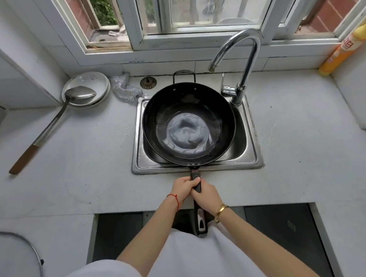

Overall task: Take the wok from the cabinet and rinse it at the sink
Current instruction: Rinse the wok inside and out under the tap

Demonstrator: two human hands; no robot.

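Both hands, left hand (183, 186) and right hand (206, 193), grip the wok (188, 125) filling the sink (254, 153)

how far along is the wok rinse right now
Done: the wok is out of the cabinet and over the sink, water pooled inside. In hand: left hand and right hand grip its handle. Left: tipping the water out; the faucet shows no flow.

Wok (188, 125) fills sink (136, 162); faucet (243, 56) overhangs right rear rim.
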